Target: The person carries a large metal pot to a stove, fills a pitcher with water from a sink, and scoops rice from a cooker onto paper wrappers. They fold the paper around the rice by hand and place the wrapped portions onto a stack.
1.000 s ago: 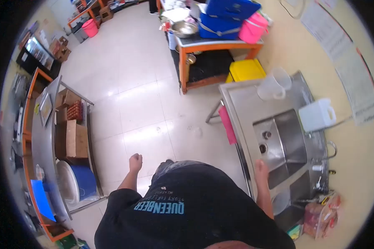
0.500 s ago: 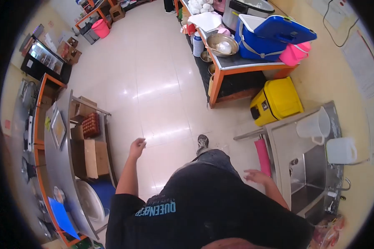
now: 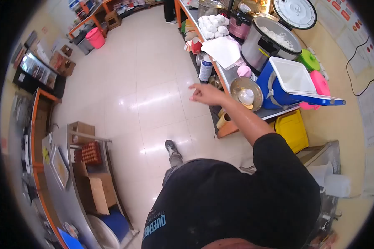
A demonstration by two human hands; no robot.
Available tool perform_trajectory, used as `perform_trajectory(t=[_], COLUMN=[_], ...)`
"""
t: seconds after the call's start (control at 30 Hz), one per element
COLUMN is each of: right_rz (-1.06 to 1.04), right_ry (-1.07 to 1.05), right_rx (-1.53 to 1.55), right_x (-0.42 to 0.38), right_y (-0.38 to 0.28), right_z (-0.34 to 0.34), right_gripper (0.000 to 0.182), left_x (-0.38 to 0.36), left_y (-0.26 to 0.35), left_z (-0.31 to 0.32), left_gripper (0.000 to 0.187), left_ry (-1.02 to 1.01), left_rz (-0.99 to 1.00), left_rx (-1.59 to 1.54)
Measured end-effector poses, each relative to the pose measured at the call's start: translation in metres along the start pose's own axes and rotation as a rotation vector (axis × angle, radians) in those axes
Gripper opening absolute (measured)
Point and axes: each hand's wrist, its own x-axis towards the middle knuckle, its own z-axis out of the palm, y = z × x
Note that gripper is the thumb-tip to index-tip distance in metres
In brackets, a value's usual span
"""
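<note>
My right hand (image 3: 207, 95) is stretched forward over the floor beside the long table (image 3: 230, 75), with its fingers loosely apart and nothing in it. Just to its right a metal bowl (image 3: 235, 89) holds a white rounded thing (image 3: 246, 96). A blue and white can or bottle (image 3: 205, 67) stands close behind the fingers. An open blue cooler box (image 3: 271, 93) with a white inside sits to the right of the bowl. Behind it is a large cooker (image 3: 253, 49) of white rice (image 3: 277, 38), its lid (image 3: 296, 12) raised. My left hand is out of view.
White wrapped bundles (image 3: 213, 25) and a white cloth (image 3: 222, 50) lie farther along the table. A yellow bin (image 3: 292, 132) stands beneath its near end. At left are a steel counter (image 3: 66, 203), an egg tray (image 3: 91, 152) and cardboard boxes (image 3: 102, 191). Another person's leg (image 3: 169, 11) shows far ahead.
I have stepped forward, nearer the table. My right hand has swung up and forward beside it, while my left hand has dropped out of view. More of the cooker shows.
</note>
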Motion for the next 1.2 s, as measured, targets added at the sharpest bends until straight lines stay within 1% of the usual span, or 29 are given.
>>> perform_trajectory(t=[0.03, 0.1, 0.17, 0.2, 0.27, 0.33, 0.4, 0.43, 0.47, 0.5, 0.53, 0.57, 0.63, 0.67, 0.7, 0.77, 0.8, 0.83, 0.87, 0.9, 0.93, 0.97, 1.0, 1.03, 1.07, 1.1, 1.13, 1.17, 1.2], right_rz=[0.052, 0.235, 0.417, 0.563, 0.862, 1.004, 1.116, 1.153, 1.199, 1.238, 1.272, 1.305, 1.311, 1.306, 1.294, 1.284, 1.241, 1.2, 1.158, 1.051, 0.94, 0.828, 0.732, 0.713, 0.692, 0.671, 0.757, 0.847, 1.045], right_ry=[0.083, 0.277, 0.449, 0.481, 0.427, 0.509, 0.57, 0.558, 0.572, 0.587, 0.572, 0.548, 0.633, 0.657, 0.68, 0.777, 0.801, 0.822, 0.84, 0.849, 0.859, 0.868, 0.832, 0.833, 0.831, 0.826, 0.89, 0.947, 0.911], right_rx=[-0.015, -0.136, -0.192, -0.376, -0.532, -0.547, -0.598, -0.598, -0.575, -0.556, -0.528, -0.5, -0.474, -0.469, -0.383, -0.348, -0.257, -0.17, -0.086, 0.057, 0.197, 0.335, 0.516, 0.343, 0.168, -0.006, -0.059, -0.113, -0.258], right_x=[0.023, 0.057, 0.06, 0.062, 0.056, 0.047, 0.046, 0.047, 0.05, 0.057, 0.065, 0.071, 0.082, 0.087, 0.092, 0.103, 0.106, 0.107, 0.107, 0.106, 0.105, 0.107, 0.108, 0.107, 0.106, 0.104, 0.097, 0.086, 0.081], right_y=[0.01, 0.043, 0.065, 0.089, 0.125, 0.146, 0.177, 0.179, 0.187, 0.201, 0.214, 0.226, 0.25, 0.246, 0.234, 0.243, 0.24, 0.23, 0.219, 0.211, 0.204, 0.187, 0.166, 0.137, 0.11, 0.096, 0.098, 0.102, 0.084], right_z=[-0.004, -0.019, -0.041, -0.054, -0.089, -0.106, -0.123, -0.127, -0.124, -0.123, -0.123, -0.121, -0.118, -0.121, -0.13, -0.139, -0.146, -0.154, -0.162, -0.169, -0.177, -0.188, -0.202, -0.22, -0.244, -0.263, -0.282, -0.305, -0.338], right_gripper=[0.059, 0.061, 0.062, 0.067, 0.077, 0.09, 0.106, 0.108, 0.108, 0.108, 0.106, 0.104, 0.097, 0.092, 0.09, 0.086, 0.083, 0.079, 0.075, 0.071, 0.066, 0.062, 0.057, 0.054, 0.051, 0.049, 0.048, 0.047, 0.047], left_x=[0.03, 0.094, 0.149, 0.176, 0.228, 0.281, 0.329, 0.341, 0.375, 0.404, 0.401, 0.393, 0.383, 0.38, 0.39, 0.385, 0.366, 0.353, 0.341, 0.324, 0.305, 0.291, 0.286, 0.293, 0.309, 0.357, 0.403, 0.423, 0.359], left_y=[0.023, 0.084, 0.148, 0.183, 0.251, 0.322, 0.404, 0.447, 0.484, 0.519, 0.569, 0.611, 0.664, 0.694, 0.704, 0.722, 0.736, 0.747, 0.764, 0.786, 0.812, 0.84, 0.872, 0.898, 0.921, 0.948, 0.974, 1.021, 1.08], left_z=[-0.01, -0.04, -0.085, -0.111, -0.175, -0.256, -0.355, -0.415, -0.459, -0.494, -0.511, -0.522, -0.49, -0.47, -0.431, -0.356, -0.325, -0.296, -0.275, -0.262, -0.258, -0.262, -0.267, -0.27, -0.273, -0.273, -0.274, -0.277, -0.294], left_gripper=[0.034, 0.035, 0.037, 0.038, 0.041, 0.044, 0.048, 0.051, 0.05, 0.039, 0.037, 0.038, 0.043, 0.046, 0.05, 0.052, 0.04, 0.038, 0.038, 0.041, 0.045, 0.051, 0.057, 0.065, 0.073, 0.075, 0.078, 0.078, 0.082], left_ry=[-0.03, -0.086, -0.141, -0.159, -0.156, -0.093, 0.049, 0.106, 0.345, 0.554, 0.593, 0.626, 0.518, 0.467, 0.382, 0.153, 0.082, -0.065, -0.24, -0.438, -0.622, -0.757, -0.873, -0.947, -0.994, -1.042, -1.085, -1.068, -0.916], left_rz=[0.048, 0.165, 0.273, 0.32, 0.389, 0.419, 0.475, 0.587, 0.521, 0.735, 0.726, 0.71, 0.755, 0.78, 0.85, 0.81, 0.671, 0.659, 0.638, 0.578, 0.48, 0.382, 0.281, 0.22, 0.2, 0.28, 0.363, 0.534, 0.657], left_rx=[0.017, 0.07, 0.155, 0.209, 0.368, 0.608, 0.835, 0.898, 0.681, 0.611, 0.554, 0.498, 0.28, 0.162, -0.044, -0.113, 0.064, 0.1, 0.053, -0.043, -0.168, -0.269, -0.342, -0.377, -0.367, -0.3, -0.236, -0.097, 0.122])
